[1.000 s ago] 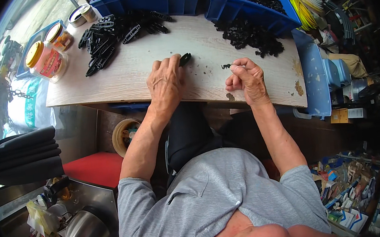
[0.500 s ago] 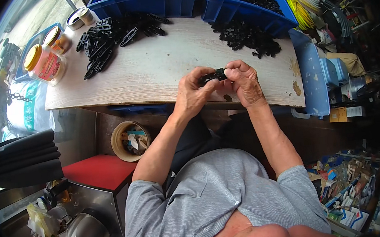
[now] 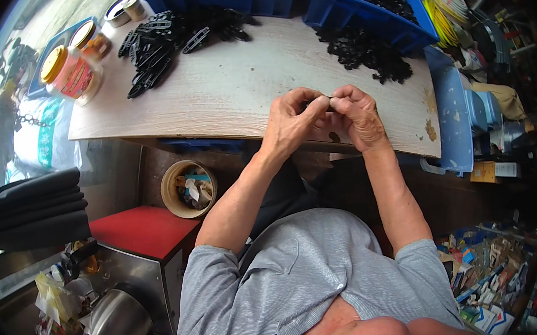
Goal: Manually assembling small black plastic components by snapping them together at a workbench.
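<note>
Over the table's front edge, my left hand [image 3: 293, 122] is closed round a black plastic part [image 3: 306, 104], mostly hidden by the fingers. My right hand [image 3: 361, 117] meets it fingertip to fingertip, thumb and forefinger pinched at the part's right end; whatever they grip there is too covered to make out. Farther back on the left lies a pile of long black plastic parts [image 3: 152, 52] with slotted frames. A heap of small black pieces [image 3: 368, 52] lies at the right, in front of a blue bin.
Two blue bins [image 3: 231, 0] of black parts stand along the back of the wooden table [image 3: 227, 87]. Jars [image 3: 69, 74] and a tin [image 3: 133, 8] occupy its left end. Below are a waste bucket [image 3: 187, 189] and a red-topped cabinet [image 3: 141, 230]. A light-blue tub [image 3: 451, 115] flanks the right edge.
The fingers of both hands have drawn closer together over the black part, which shows less now. The whole view has shifted slightly, with the table appearing a little farther right.
</note>
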`<state>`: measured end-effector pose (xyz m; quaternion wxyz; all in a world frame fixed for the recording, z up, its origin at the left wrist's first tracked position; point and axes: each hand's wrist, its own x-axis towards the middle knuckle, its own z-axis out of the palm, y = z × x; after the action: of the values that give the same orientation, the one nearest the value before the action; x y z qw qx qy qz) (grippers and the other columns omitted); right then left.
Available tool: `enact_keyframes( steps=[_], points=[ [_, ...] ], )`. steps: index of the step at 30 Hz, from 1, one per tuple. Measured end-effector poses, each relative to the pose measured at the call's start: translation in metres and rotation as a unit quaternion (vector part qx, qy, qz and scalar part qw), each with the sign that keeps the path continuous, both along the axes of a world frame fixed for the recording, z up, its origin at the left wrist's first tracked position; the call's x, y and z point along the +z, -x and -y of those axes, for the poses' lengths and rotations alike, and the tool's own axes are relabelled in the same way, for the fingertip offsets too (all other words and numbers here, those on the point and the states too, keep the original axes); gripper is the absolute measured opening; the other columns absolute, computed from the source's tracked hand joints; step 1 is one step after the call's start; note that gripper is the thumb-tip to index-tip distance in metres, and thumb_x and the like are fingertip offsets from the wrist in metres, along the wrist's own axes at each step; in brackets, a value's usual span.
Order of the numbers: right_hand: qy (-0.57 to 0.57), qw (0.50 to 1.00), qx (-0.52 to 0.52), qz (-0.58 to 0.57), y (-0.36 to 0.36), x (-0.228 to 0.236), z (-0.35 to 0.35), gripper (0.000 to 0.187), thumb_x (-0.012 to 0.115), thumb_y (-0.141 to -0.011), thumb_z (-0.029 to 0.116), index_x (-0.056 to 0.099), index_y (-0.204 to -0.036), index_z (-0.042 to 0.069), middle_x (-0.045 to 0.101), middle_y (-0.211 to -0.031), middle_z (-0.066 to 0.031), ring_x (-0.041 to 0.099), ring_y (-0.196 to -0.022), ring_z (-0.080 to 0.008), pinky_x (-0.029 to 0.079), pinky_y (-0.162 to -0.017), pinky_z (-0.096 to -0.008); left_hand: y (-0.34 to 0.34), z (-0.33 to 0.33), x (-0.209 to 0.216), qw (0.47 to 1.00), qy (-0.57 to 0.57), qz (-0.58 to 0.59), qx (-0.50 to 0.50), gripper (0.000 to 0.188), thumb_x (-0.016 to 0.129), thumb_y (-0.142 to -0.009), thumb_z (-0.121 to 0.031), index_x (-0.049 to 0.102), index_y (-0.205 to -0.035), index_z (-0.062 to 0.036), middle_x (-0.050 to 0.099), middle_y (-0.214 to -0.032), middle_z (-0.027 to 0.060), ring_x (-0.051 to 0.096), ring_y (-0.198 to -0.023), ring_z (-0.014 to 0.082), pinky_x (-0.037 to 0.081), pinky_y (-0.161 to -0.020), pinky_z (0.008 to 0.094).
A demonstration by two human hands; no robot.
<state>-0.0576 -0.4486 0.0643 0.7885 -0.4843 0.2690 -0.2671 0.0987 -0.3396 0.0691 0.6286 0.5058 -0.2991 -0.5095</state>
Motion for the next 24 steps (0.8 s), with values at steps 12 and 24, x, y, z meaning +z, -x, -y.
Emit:
enact_keyframes(
  steps=[12, 24],
  points=[
    [0.061, 0.989, 0.033, -0.133, -0.009, 0.021, -0.011, 0.037, 0.070, -0.090, 0.038, 0.056, -0.075, 0.008, 0.046, -0.053, 0.0010, 0.049, -0.044, -0.0103, 0.050, -0.045, -0.0293, 0.000, -0.002, -0.007, 0.994, 0.027, -0.084, 0.059, 0.014, 0.069, -0.091, -0.012, 0.068, -0.092, 0.0018, 0.067, -0.078, 0.0061, 0.063, -0.061, 0.0090, 0.056, -0.058, 0.0234],
    [0.091, 0.994, -0.040, -0.047, 0.001, 0.008, -0.019, 0.037, 0.064, -0.092, 0.036, 0.046, -0.068, 0.014, 0.040, -0.047, 0.0010, 0.056, -0.045, -0.0158, 0.062, -0.056, -0.0396, -0.049, -0.030, -0.004, 0.836, 0.099, 0.457, 0.286, 0.024, 0.076, -0.083, -0.008, 0.067, -0.105, -0.0020, 0.069, -0.102, 0.0100, 0.065, -0.086, 0.0197, 0.054, -0.076, 0.0319]
  ],
)
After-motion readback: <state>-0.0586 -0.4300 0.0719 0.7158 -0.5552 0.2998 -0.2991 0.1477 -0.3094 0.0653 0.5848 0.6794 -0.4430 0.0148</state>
